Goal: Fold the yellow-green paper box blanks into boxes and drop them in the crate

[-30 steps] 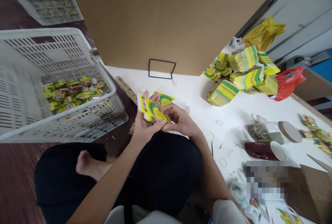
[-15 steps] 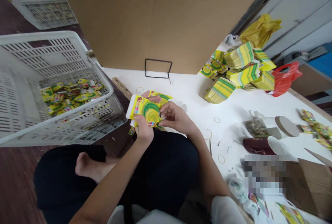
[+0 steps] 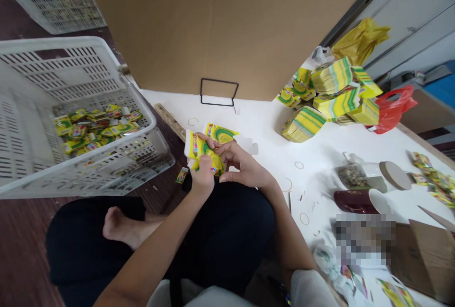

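At your far left, the white crate (image 3: 88, 174) holds many small packs (image 3: 94, 129), mostly yellow, in a loose heap. In the middle, your left hand (image 3: 202, 172) is clamped on the yellow box (image 3: 195, 146), with the thumb across its printed face. Your right hand (image 3: 249, 167) is curled at the right end of the box; I cannot tell whether it grips. Half a second ago, the printed face was turned more toward the camera and less covered. Further right, yellow-green bundles (image 3: 304, 124) are piled up; then the jar (image 3: 351, 174) contains brownish bits.
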A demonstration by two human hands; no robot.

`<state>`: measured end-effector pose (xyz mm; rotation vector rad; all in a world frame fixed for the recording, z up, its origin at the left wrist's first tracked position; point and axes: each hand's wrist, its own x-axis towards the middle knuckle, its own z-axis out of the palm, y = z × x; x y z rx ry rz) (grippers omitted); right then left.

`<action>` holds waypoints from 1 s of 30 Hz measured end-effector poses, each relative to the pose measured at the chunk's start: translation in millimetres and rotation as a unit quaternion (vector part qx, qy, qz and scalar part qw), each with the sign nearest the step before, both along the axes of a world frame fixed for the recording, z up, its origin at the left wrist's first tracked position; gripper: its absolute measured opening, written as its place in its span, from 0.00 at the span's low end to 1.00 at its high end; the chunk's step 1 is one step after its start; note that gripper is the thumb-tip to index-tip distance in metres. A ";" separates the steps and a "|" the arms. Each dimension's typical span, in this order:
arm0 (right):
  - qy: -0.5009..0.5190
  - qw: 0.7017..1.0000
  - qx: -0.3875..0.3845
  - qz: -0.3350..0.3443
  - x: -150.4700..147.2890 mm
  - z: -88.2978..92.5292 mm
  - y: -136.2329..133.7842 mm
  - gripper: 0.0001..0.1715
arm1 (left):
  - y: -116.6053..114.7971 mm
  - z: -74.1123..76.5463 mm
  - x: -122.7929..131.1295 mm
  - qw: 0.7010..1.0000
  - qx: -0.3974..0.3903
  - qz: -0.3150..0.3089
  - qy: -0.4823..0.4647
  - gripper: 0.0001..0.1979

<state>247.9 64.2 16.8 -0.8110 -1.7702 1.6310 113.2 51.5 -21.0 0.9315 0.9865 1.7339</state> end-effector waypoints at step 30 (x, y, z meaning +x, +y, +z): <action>-0.198 0.880 0.381 -0.205 6.9 10.1 1.3 0.17 | 4.2 36.1 -53.3 0.852 -0.001 -0.149 0.502 0.40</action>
